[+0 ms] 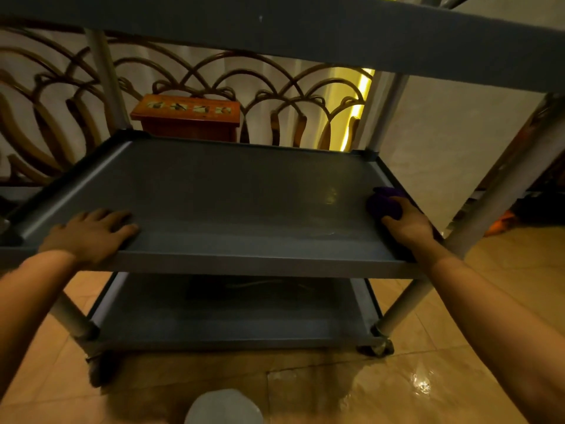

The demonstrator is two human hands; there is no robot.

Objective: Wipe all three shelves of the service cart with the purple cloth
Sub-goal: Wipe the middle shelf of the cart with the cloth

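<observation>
A grey three-shelf service cart fills the view. Its middle shelf [232, 191] lies in front of me, the top shelf [305, 32] runs overhead and the bottom shelf [226, 316] sits near the floor. My right hand [406, 223] presses the bunched purple cloth [383, 203] against the middle shelf at its right edge. A damp streak shines on the shelf just left of the cloth. My left hand [88, 232] lies flat on the front left rim of the middle shelf, fingers spread over the lip.
A wooden lattice screen [198, 78] and an orange-brown wooden box [186, 116] stand behind the cart. Grey posts [501, 206] hold the shelves; casters [379, 347] rest on glossy tan floor tiles. A white round object [223, 407] lies at the bottom edge.
</observation>
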